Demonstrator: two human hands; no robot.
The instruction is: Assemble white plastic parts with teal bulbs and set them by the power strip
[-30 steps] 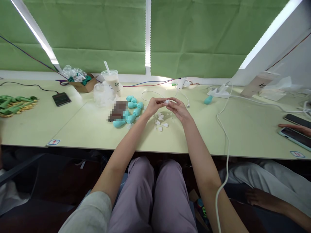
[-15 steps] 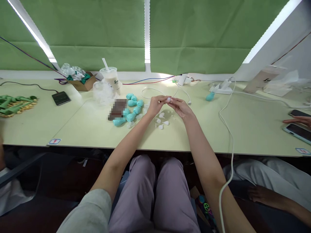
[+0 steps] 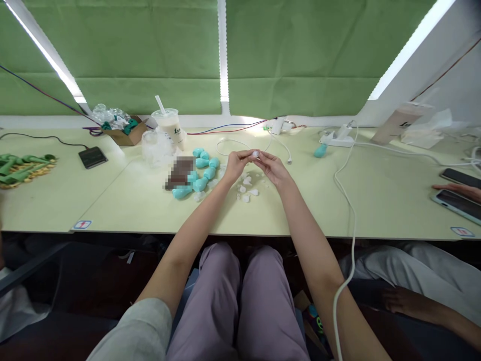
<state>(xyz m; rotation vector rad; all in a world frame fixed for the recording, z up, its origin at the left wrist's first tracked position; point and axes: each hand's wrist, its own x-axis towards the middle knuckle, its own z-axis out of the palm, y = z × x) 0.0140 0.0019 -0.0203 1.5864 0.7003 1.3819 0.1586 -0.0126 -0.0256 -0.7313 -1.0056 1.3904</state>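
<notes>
Between the fingertips of both hands is a small white plastic piece (image 3: pixel 256 154), held above the table. My left hand (image 3: pixel 237 164) pinches it from the left and my right hand (image 3: pixel 273 168) from the right; the fingers hide part of it. Below them, loose white plastic pieces (image 3: pixel 247 181) and small clear rings lie scattered on the tabletop. Left of my hands is a curved row of turquoise bulb-shaped parts (image 3: pixel 200 184), beside a pixelated dark flat object (image 3: pixel 180 173).
A drink cup with a straw (image 3: pixel 170 125), a crumpled plastic bag (image 3: pixel 156 148) and a cardboard box (image 3: pixel 126 134) stand at the back left. A white cable (image 3: pixel 345 200) crosses on the right. A turquoise part (image 3: pixel 320 150) lies near a power strip (image 3: pixel 338 140). Another person's hand (image 3: pixel 460 190) is over phones at far right.
The whole view has shifted slightly. My hands still pinch the white piece together, and its visible face seems turned a little. The parts on the table look unmoved.
</notes>
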